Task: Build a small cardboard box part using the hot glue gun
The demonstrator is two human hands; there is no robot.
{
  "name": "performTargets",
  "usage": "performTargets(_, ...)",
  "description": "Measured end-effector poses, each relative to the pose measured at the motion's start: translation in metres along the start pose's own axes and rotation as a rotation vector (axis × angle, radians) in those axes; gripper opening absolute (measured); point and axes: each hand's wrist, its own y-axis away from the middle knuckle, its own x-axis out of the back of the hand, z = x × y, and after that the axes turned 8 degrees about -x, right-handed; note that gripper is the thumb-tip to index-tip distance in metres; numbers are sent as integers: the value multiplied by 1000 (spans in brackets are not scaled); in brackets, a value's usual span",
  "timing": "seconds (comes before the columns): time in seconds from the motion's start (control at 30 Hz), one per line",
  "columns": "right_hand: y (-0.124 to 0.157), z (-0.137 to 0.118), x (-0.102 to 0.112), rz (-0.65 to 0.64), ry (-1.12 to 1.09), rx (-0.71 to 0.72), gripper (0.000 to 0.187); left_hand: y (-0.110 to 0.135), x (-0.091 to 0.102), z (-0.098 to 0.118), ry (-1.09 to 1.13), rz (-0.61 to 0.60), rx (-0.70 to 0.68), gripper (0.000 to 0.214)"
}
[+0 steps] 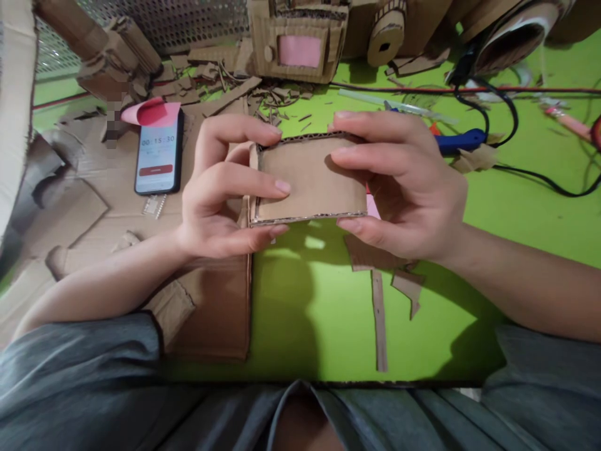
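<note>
Between my two hands, above the green table, I hold a small cardboard box (310,178) with corrugated edges along its top and bottom. My left hand (225,188) grips its left end, fingers on the front and top edge, thumb underneath. On the right end my right hand (399,181) pinches it, with two fingers on the upper part and the thumb at the lower edge. A bit of pink shows behind the box by my right palm. The back of the box is hidden.
Behind stands a cardboard model with a pink window (300,50). A phone (158,153) showing a timer lies at left on cardboard sheets. Cardboard scraps (408,288) and a strip (379,322) lie in front. A blue-handled tool (462,141) and black cable (539,178) are at right.
</note>
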Motion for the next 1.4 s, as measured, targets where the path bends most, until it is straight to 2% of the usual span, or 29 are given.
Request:
performTargets(0.13, -3, -5, 6, -28, 13, -39, 71, 0, 0, -6, 36, -9, -24, 59)
performTargets(0.3, 4, -11, 12, -33, 41, -255, 73, 6, 10, -8, 76, -147, 34, 66)
performTargets(0.4, 10, -4, 10, -70, -138, -324, 90, 7, 12, -4, 100, -171, 87, 64)
performTargets(0.5, 13, 6, 7, -80, -248, -262, 105, 6, 12, 0, 122, -170, 115, 61)
performTargets(0.67, 13, 10, 5, -24, -180, -224, 89, 3, 14, -1, 132, -177, 117, 56)
performTargets(0.8, 13, 7, 4, -13, -174, -219, 89, 4, 11, -5, 172, -147, 97, 61)
performTargets(0.9, 12, 3, 5, -36, -154, -309, 87, 5, 10, -6, 182, -121, 88, 66)
performTargets(1.0, 12, 1, 7, -63, -101, -368, 82, 5, 11, -4, 137, -149, 131, 60)
performTargets(1.17, 13, 4, 8, -66, -101, -288, 87, 7, 13, -5, 151, -160, 138, 59)
performTargets(1.27, 13, 3, 9, -85, -86, -291, 85, 11, 9, -16, 187, -121, 81, 61)
performTargets(1.33, 11, -1, 11, -104, -52, -325, 78, 12, 7, -24, 211, -103, -5, 73)
performTargets(1.4, 8, -6, 13, -125, -19, -339, 76, 12, 6, -27, 226, -80, -6, 78)
